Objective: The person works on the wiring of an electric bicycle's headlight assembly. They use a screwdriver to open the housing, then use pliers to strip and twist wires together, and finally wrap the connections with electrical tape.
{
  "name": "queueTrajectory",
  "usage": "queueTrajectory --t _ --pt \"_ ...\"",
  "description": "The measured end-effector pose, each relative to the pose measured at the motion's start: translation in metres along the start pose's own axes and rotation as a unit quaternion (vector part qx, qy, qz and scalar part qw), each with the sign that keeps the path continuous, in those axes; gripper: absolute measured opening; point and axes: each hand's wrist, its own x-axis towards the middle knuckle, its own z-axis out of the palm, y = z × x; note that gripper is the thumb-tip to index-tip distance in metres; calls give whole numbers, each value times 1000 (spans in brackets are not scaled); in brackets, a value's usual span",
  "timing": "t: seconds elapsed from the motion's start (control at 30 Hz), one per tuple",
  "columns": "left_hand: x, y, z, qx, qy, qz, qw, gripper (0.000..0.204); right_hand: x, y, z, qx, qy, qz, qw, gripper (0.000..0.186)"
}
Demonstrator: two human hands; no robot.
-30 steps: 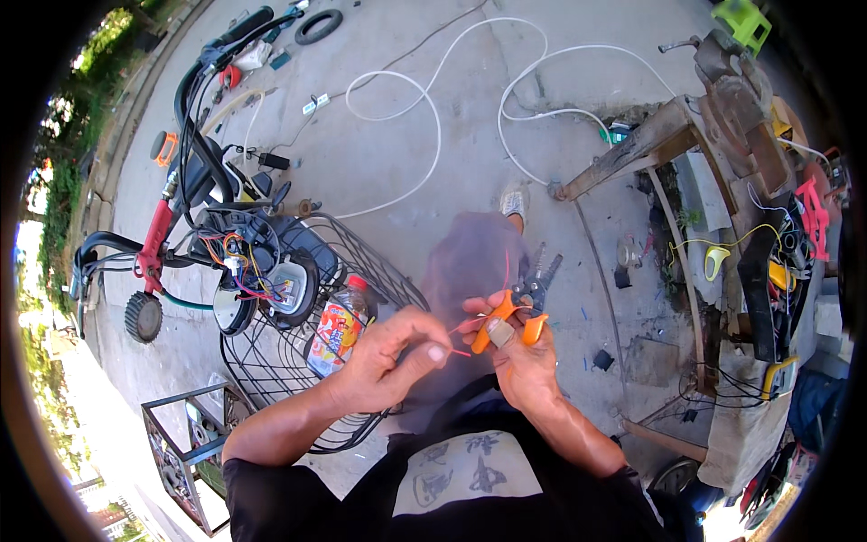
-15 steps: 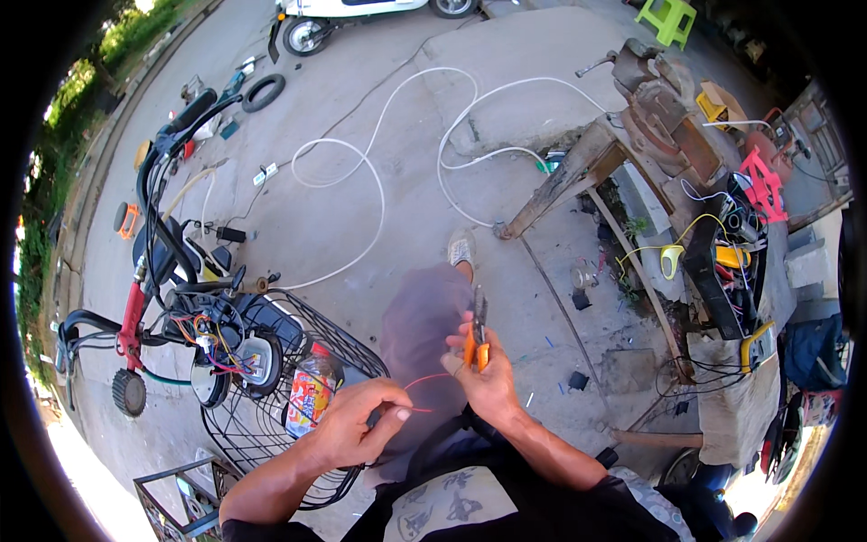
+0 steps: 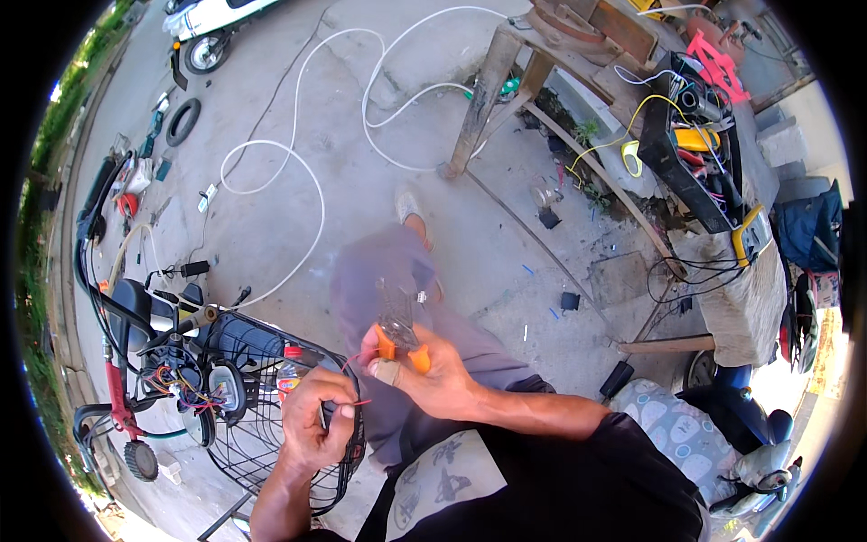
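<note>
My right hand point(image 3: 423, 369) is closed around orange-handled pliers point(image 3: 420, 359), whose handles are spread apart; the jaws point away from me and are blurred. A bandage-like wrap covers its thumb. To the left, my left hand point(image 3: 316, 414) is closed, with a thin red wire point(image 3: 359, 402) pinched between thumb and fingers. Part of the wire curves up between the two hands, near the right hand's fingertips. Something dark shows inside the left fist, too hidden to name. Both hands are held above my lap, close beside the black wire basket point(image 3: 257, 452).
At left stands a two-wheeler's handlebar point(image 3: 116, 388) with exposed coloured wiring point(image 3: 181, 384). A bottle point(image 3: 289, 370) sits in the basket. A white hose point(image 3: 321, 203) loops over the ground. At right are a workbench leg point(image 3: 488, 99) and a black tool box point(image 3: 695, 172).
My view has swung right, so the surroundings sit farther left. The pliers' handles have spread apart, and my right hand has come nearer to my left hand.
</note>
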Motion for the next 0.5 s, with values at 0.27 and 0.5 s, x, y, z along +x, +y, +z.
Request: queueTrajectory --t 0.27,0.5 --pt "0 -9 -7 9 3 14 1000 10 -4 5 -7 -242 -77 -105 961 40" --pt "-4 -16 -9 -1 17 3 1000 12 26 10 -66 -297 115 83 944 40"
